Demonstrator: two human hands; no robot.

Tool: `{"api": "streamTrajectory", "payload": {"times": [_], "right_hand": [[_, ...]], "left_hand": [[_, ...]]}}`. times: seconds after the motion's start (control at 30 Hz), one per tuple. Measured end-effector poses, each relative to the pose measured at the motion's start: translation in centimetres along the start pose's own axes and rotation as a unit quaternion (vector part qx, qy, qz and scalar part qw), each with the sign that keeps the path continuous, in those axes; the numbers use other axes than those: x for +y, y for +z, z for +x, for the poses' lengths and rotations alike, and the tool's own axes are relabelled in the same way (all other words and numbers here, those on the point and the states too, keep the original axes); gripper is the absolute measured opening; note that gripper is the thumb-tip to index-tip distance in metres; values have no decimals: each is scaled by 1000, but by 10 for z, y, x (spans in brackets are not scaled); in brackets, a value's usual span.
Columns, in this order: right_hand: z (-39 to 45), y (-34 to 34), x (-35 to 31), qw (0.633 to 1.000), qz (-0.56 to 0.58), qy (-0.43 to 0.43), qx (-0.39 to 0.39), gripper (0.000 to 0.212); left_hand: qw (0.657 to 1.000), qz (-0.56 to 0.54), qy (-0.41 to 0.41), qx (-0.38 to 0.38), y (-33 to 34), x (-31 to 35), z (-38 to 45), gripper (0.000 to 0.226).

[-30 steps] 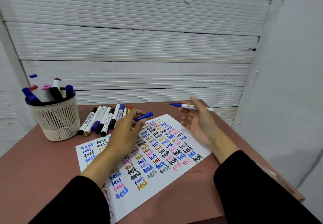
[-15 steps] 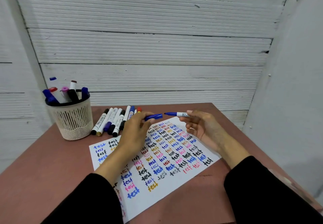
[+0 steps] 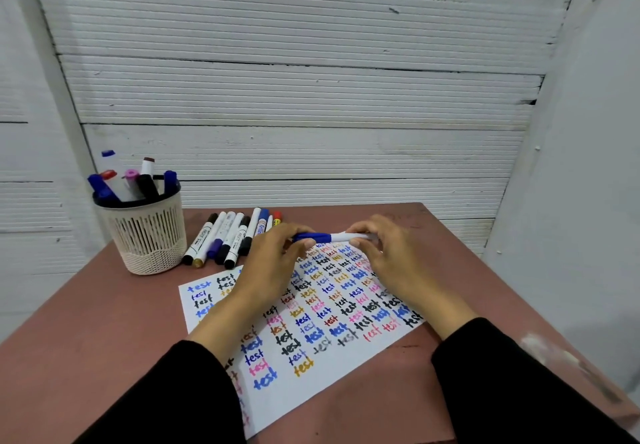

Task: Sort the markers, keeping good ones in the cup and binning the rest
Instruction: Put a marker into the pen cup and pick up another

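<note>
A blue marker [image 3: 341,237] with a white barrel lies level between both hands, above the far edge of the test sheet [image 3: 311,326]. My left hand [image 3: 270,267] pinches its blue cap end. My right hand [image 3: 388,256] grips the white barrel. The cap sits against the barrel. A cream slotted cup [image 3: 147,232] at the back left holds several markers. A row of several loose markers [image 3: 228,235] lies beside the cup, just behind my left hand.
The sheet is covered with the word "test" in many colours. The brown table [image 3: 69,339] ends near the right at an edge [image 3: 571,367]. White ribbed panels [image 3: 294,97] close the back and both sides. No bin is in view.
The hands have come together: the blue cap in my left hand now meets the marker's tip held by my right hand. The view has shifted, so the cup appears further right.
</note>
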State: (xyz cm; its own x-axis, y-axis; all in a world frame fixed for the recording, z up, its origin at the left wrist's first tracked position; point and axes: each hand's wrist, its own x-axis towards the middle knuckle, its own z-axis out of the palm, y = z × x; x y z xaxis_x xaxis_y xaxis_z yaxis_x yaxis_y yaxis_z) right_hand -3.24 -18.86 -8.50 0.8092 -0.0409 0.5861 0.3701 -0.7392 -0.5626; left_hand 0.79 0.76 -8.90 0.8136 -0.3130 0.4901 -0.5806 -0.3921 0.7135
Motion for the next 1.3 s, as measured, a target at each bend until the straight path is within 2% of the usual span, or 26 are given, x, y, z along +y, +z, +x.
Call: {"api": "streamTrajectory", "payload": {"times": [0.1,0.2,0.37,0.53,0.7,0.83,1.0,1.13,1.3], "right_hand": [[0,4,0,997,-70,-43,-1,17],[1,8,-1,994,-95,-46,-6,22],[0,7,-2,994,-82,-6,-69,22],[2,4,-4,997,-52,-4,-60,22],[2,-9,1,995,-44,13,-83,26],[1,-16,3,997,62,34,-27,17],[-17,-70,8,961,209,125,131,16],[-51,-154,29,953,165,152,202,17],[-116,-228,66,937,79,236,245,22]], "left_hand": [[1000,-13,-13,-2,-2,-2,2,12],[1000,-3,-13,-11,-2,-3,2,14],[998,50,8,-24,-5,-4,2,15],[992,109,64,-4,-8,1,3,17],[988,145,55,-23,-18,5,-2,21],[987,159,27,3,-15,16,-3,24],[998,48,43,14,25,71,8,15],[997,-38,58,-32,91,129,13,8],[990,-84,56,-97,183,169,-3,2]]}}
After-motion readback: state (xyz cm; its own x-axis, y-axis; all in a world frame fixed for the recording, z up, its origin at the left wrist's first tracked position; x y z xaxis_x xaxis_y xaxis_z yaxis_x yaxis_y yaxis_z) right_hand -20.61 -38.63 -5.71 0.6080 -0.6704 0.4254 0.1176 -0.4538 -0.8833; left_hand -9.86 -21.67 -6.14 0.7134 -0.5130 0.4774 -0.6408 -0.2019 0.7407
